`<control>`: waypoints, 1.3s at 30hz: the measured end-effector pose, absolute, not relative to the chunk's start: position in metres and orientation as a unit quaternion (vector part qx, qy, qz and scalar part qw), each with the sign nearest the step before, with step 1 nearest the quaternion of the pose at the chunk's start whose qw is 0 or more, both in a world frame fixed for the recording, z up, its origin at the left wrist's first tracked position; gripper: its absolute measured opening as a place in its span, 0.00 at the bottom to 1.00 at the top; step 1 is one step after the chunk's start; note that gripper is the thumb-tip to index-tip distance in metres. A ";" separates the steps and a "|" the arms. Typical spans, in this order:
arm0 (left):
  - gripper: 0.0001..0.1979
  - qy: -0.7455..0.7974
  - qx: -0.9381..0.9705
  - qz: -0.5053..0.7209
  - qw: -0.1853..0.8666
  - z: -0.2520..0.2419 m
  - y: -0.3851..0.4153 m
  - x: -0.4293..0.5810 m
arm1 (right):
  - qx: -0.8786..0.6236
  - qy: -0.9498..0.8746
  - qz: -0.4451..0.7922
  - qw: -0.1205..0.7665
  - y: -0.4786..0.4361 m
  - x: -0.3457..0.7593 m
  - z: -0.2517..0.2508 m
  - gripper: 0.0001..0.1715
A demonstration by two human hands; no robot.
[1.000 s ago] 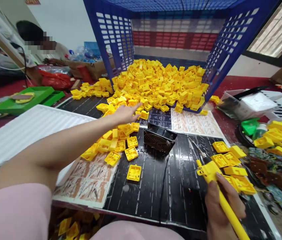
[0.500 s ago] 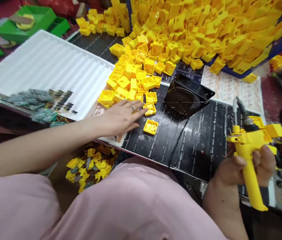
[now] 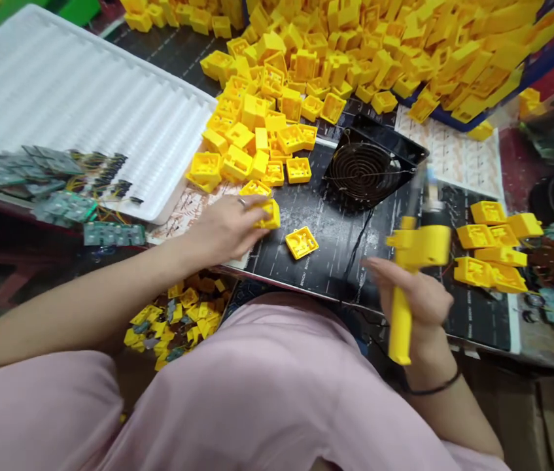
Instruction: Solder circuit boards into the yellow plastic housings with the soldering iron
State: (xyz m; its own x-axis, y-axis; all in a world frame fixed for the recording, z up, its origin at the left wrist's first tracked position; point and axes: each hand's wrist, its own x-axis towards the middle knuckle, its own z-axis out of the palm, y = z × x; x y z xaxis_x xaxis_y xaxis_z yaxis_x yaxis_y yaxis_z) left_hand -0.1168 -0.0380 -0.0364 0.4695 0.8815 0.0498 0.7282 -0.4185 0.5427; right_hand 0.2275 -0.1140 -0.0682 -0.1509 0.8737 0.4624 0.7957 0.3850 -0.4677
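Note:
My left hand (image 3: 230, 226) grips a small yellow housing (image 3: 271, 214) between thumb and fingers, low over the black mat (image 3: 277, 255). To its right, a single open yellow housing (image 3: 301, 243) lies on the mat, its hollow side up. My right hand (image 3: 416, 291) is wrapped around a yellow soldering gun (image 3: 404, 281), whose metal tip points up and away and is blurred. A loose heap of yellow housings (image 3: 252, 111) spreads just beyond my left hand.
A black fan (image 3: 362, 167) with a cable stands mid-mat. White ribbed tray (image 3: 85, 98) with green circuit boards (image 3: 63, 206) lies left. Several yellow housings (image 3: 490, 242) sit right. A blue crate (image 3: 495, 118) overflows behind; a box of yellow parts (image 3: 178, 320) is below the edge.
My left hand has closed on a yellow housing that lay beside its fingers. My right hand has moved left with the soldering gun, revealing the group of housings at the right. The view has shifted.

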 end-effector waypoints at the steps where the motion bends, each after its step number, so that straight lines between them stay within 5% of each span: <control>1: 0.21 0.507 0.765 0.236 0.320 -0.036 -0.042 -0.120 | -0.512 -0.786 0.063 0.341 -0.105 0.218 -0.068 0.13; 4: 0.35 0.486 0.515 0.329 0.624 -0.034 -0.052 -0.117 | -0.355 -0.880 0.072 0.307 -0.076 0.186 -0.064 0.12; 7: 0.34 0.444 0.356 0.327 0.755 -0.034 -0.062 -0.108 | -0.250 -0.932 0.068 0.253 -0.054 0.161 -0.060 0.11; 15: 0.33 0.441 0.309 0.360 0.762 -0.046 -0.079 -0.117 | -0.356 -0.871 0.053 0.334 -0.077 0.154 -0.069 0.13; 25: 0.28 0.458 0.288 0.349 0.765 -0.047 -0.078 -0.108 | -0.431 -0.840 -0.032 0.329 -0.065 0.166 -0.077 0.18; 35: 0.22 0.464 0.308 0.368 0.745 -0.059 -0.080 -0.118 | -0.429 -0.847 -0.054 0.310 -0.074 0.186 -0.070 0.09; 39: 0.19 0.439 0.358 0.364 0.740 -0.063 -0.078 -0.120 | -0.404 -0.865 -0.057 0.292 -0.077 0.181 -0.076 0.24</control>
